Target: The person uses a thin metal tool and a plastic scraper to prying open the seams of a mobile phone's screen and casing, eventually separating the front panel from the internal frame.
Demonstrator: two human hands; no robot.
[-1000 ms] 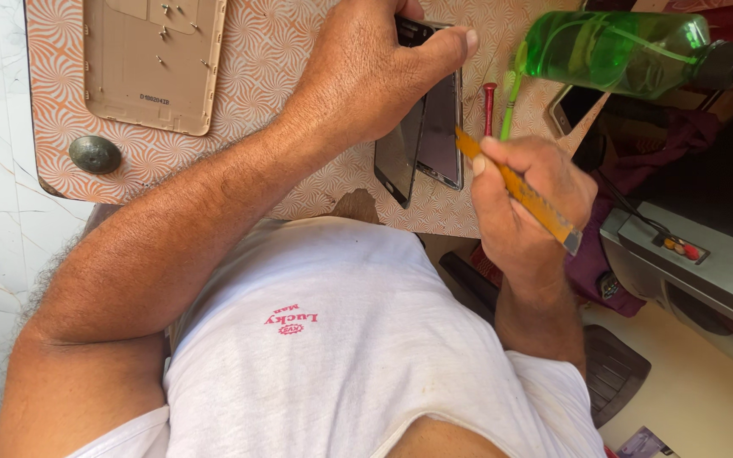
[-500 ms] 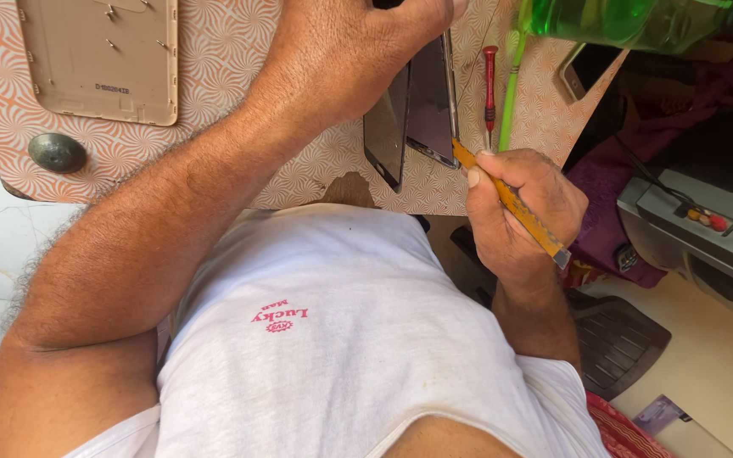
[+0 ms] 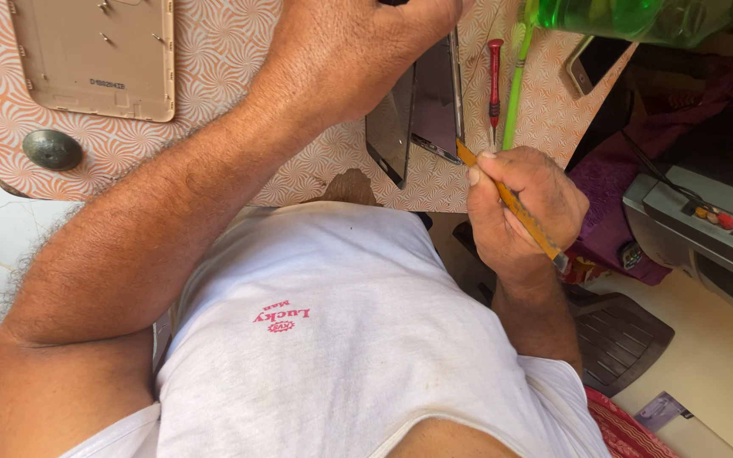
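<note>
The left hand (image 3: 358, 51) clamps the phone (image 3: 422, 106) on the patterned surface (image 3: 214, 68). The right hand (image 3: 523, 203) pinches a yellow tool (image 3: 511, 203), tip at the phone's edge. Beside them lie a red screwdriver (image 3: 495, 76), a green brush (image 3: 515, 93) and a back cover (image 3: 95, 55).

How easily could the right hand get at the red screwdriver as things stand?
Probably yes: the red screwdriver lies bare on the table just beyond the right hand, nothing between. But that hand grips a yellow tool.
</note>
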